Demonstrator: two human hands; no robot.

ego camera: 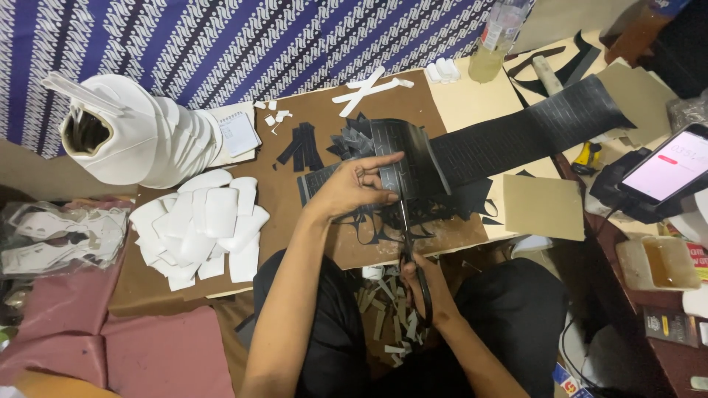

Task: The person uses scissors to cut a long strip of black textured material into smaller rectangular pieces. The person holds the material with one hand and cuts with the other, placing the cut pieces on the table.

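My left hand (359, 185) pinches the near end of a long black textured strip (516, 133) that runs off to the upper right over the board. My right hand (428, 284) grips black-handled scissors (410, 247), blades pointing up into the strip just below my left fingers. Black offcuts (450, 206) lie around the cut, and several short black strips (301, 147) sit behind my left hand. Grey scraps (383, 309) have dropped between my legs.
A brown cardboard board (295, 221) carries a pile of white cut shapes (203, 228). A white layered foam form (140, 133) stands at the left. A phone (667, 166) on a stand, a beige tray (656, 262) and a bottle (498, 40) are at the right.
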